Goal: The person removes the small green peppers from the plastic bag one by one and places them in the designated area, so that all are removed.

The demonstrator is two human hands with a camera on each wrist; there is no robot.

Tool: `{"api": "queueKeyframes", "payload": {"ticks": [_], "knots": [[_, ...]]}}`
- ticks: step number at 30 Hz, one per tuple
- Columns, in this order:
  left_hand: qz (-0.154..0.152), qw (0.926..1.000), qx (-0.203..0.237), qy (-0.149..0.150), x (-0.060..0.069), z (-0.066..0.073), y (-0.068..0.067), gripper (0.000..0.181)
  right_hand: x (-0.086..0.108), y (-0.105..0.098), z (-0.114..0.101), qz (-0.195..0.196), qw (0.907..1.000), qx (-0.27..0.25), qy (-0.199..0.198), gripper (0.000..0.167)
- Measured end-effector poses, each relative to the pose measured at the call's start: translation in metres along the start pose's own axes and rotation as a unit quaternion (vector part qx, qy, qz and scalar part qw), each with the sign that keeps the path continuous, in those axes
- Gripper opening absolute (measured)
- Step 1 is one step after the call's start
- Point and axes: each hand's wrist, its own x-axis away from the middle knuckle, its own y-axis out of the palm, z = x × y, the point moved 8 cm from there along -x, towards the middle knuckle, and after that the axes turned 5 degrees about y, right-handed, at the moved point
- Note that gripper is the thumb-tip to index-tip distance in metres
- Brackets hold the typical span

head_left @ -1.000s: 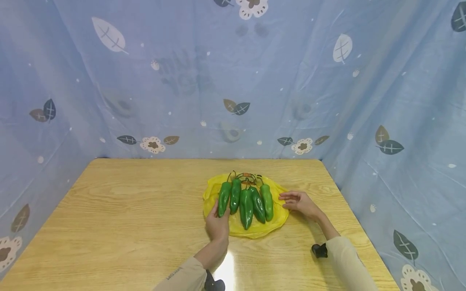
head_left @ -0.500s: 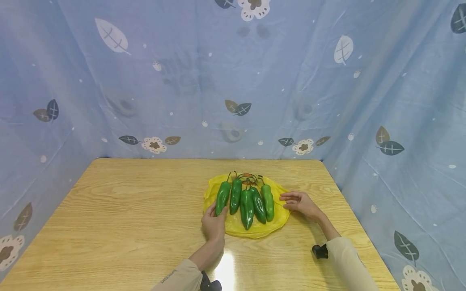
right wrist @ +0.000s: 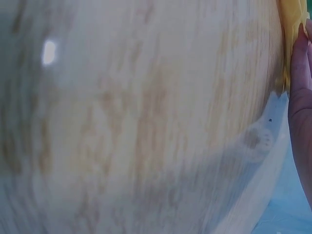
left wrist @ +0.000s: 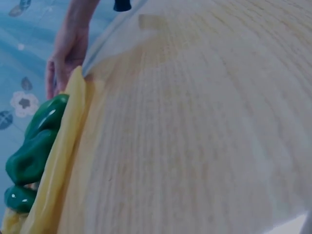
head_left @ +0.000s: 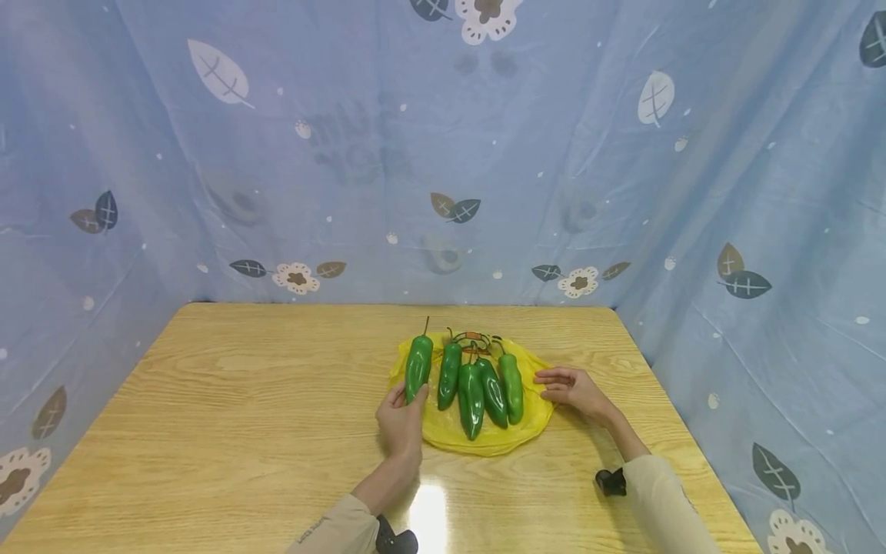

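Note:
My left hand (head_left: 401, 427) pinches the lower end of a long green pepper (head_left: 419, 362), whose stem points up and away. That pepper is over the left part of a flattened yellow plastic bag (head_left: 446, 433). Several more green peppers (head_left: 471, 396) lie side by side on the bag, stems toward the back. My right hand (head_left: 573, 391) touches the bag's right edge with nearly straight fingers. The left wrist view catches lying peppers (left wrist: 34, 156) and the right hand (left wrist: 70, 48) beyond them; the left hand is out of that view.
Under everything is a wooden table (head_left: 277, 400), with a bright reflection near its front. A blue patterned curtain (head_left: 360, 154) encloses the back and both sides. An orange-and-dark printed mark (head_left: 474, 335) shows at the bag's back edge.
My left hand has moved a little left with the pepper, which now stands apart from the others and points more upright. The right hand stays at the bag's edge.

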Motion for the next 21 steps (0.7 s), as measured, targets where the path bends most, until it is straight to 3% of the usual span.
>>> {"api": "queueKeyframes", "payload": {"ticks": [6, 10, 21], "knots": [[0.015, 0.9995, 0.017, 0.02, -0.011, 0.011, -0.008, 0.034, 0.001, 0.001, -0.002, 0.005, 1.0, 0.003, 0.0, 0.046], [0.029, 0.9993, 0.018, 0.014, -0.014, 0.014, -0.017, 0.035, 0.002, 0.001, -0.002, 0.004, 1.0, -0.001, 0.001, 0.046], [0.027, 0.999, 0.033, 0.016, -0.022, 0.022, -0.037, 0.035, 0.001, 0.0, -0.001, 0.002, 1.0, -0.004, -0.004, 0.047]]}}
